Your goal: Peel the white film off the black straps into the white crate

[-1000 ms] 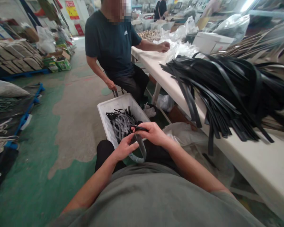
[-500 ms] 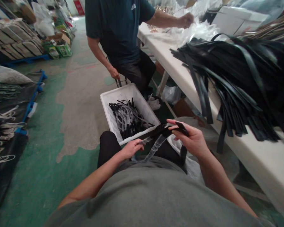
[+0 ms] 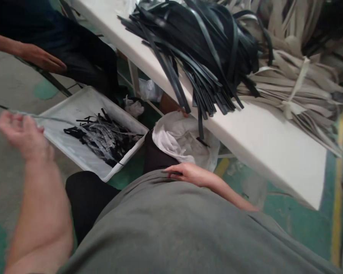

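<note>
My left hand, slightly blurred, is closed on a thin strip at the far left, beyond the bin's left edge. The strip stretches from the hand over the white bin. Inside the bin lies a tangle of black strips with clear plastic. Near my lap, in front of my shirt, my right hand is closed on a small dark piece, of which only a short part shows. A large bundle of black straps hangs over the table edge.
The white table runs diagonally on the right, with beige straps tied in a bundle. A white sack stands open below it. At the upper left sits a person, one hand resting by the thigh.
The view has swung right. My left hand has moved far out to the left with a strip; my right hand has dropped to my lap. The other person's hand now rests by the thigh.
</note>
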Tool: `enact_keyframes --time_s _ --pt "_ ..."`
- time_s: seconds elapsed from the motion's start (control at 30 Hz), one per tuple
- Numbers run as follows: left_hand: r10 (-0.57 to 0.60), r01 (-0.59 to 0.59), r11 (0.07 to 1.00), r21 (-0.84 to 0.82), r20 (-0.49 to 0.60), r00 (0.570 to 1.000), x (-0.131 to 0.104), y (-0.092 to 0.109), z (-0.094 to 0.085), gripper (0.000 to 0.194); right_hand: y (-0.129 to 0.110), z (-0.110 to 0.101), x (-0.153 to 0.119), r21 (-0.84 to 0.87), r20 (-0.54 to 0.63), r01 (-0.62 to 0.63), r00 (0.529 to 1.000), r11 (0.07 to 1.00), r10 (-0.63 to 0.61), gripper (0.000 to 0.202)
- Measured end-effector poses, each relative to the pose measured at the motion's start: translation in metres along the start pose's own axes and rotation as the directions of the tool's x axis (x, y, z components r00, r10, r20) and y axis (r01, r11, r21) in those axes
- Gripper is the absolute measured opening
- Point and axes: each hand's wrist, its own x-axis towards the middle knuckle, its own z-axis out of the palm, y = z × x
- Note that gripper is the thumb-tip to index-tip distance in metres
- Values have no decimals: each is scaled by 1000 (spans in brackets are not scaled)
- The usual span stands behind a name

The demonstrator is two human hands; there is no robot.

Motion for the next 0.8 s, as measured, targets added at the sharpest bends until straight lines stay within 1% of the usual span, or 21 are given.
enact_keyframes --time_s 0.03,0.07,0.1,0.13,0.17,0.2,0.23,0.27,0.33,0.4,0.47,0.53,0.63,0.7,0.77,0.8 --pt "4 -3 1000 20 -27 1000 1 -2 -13 50 9 -7 -5 -23 -65 -71 995 997 70 34" --pt "3 -1 999 35 -63 998 2 -6 -29 50 21 -14 -9 -42 -160 -162 975 986 153 32" --pt "-1 6 999 45 -107 994 3 -12 -45 51 35 -20 -12 -40 -270 -271 930 962 251 30" --pt "-13 21 999 49 -156 988 4 -19 -59 51 49 -26 -12 -12 -370 -382 860 924 351 28" --pt "-34 44 998 46 -200 979 3 -27 -70 52 64 -31 -12 33 -440 -476 783 879 440 27" --pt "-59 70 997 43 -225 973 1 -35 -76 56 79 -34 -10 84 -481 -540 714 837 509 26" --pt "-84 97 994 46 -224 971 -2 -43 -76 61 92 -36 -8 132 -494 -573 669 809 555 27" --pt "-107 121 991 60 -196 975 -6 -50 -72 66 103 -36 -5 169 -489 -583 651 795 581 28" --pt "-129 140 982 130 -86 988 -17 -58 -52 71 118 -33 0 210 -470 -573 652 792 595 31" --pt "-123 116 972 205 19 992 -29 -55 -30 67 125 -28 5 248 -465 -573 637 781 615 33" --pt "-98 78 972 222 80 992 -40 -37 -13 60 128 -22 11 285 -476 -581 604 762 639 34" --pt "-50 26 981 193 120 991 -52 -8 -5 52 129 -15 18 320 -500 -589 560 742 660 36" --pt "62 -88 986 141 177 982 -71 48 -3 41 132 -5 26 356 -557 -599 480 717 677 42" --pt "161 -184 979 84 222 961 -89 85 -5 37 137 -1 29 372 -590 -598 439 710 678 43" --pt "252 -265 964 10 282 926 -109 111 -8 38 140 1 31 393 -609 -582 416 712 676 40" --pt "282 -289 957 -21 303 910 -119 119 -10 41 140 1 31 406 -613 -570 410 715 675 39"
